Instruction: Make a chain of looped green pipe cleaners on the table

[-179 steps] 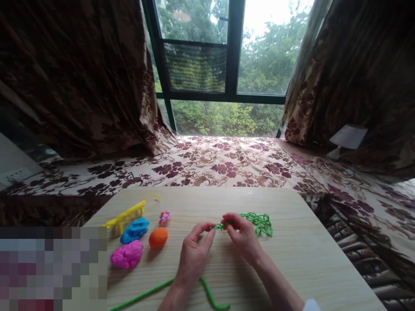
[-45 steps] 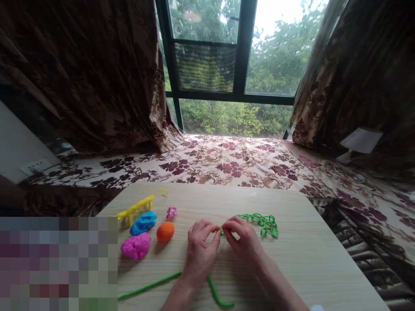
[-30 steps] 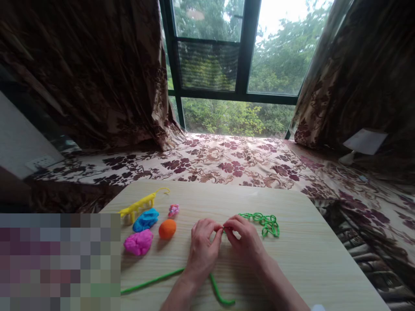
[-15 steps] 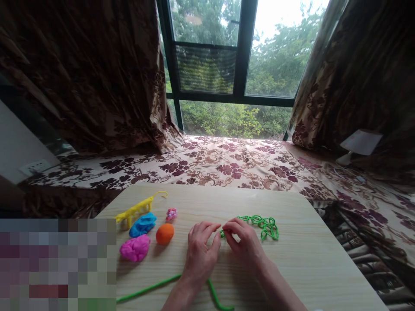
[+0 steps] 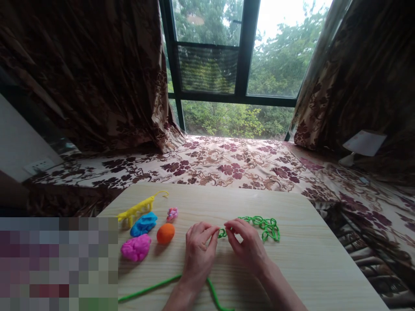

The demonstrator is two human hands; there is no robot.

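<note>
A chain of thin green modelling-clay loops (image 5: 270,228) lies on the table, its near end running to the gap between my two hands. My left hand (image 5: 199,248) is closed in a pinch of thumb and forefinger on the end loop. Close by on the right, my right hand (image 5: 247,242) pinches the chain from the other side, its fingertips partly hiding the loops there. One small loop shows between the fingertips. Under my left forearm runs a long green clay strand (image 5: 151,287), which comes out again on the other side.
Left of my hands sit an orange clay ball (image 5: 165,233), a magenta lump (image 5: 136,248), a blue lump (image 5: 143,224), a small pink beaded piece (image 5: 172,213) and a yellow comb-like piece (image 5: 136,210). Behind the wooden table (image 5: 207,201) is a cloth-covered window ledge (image 5: 227,164).
My left hand has shifted slightly left from my right hand, so the small green loop between the fingertips shows more clearly. The view has moved a little.
</note>
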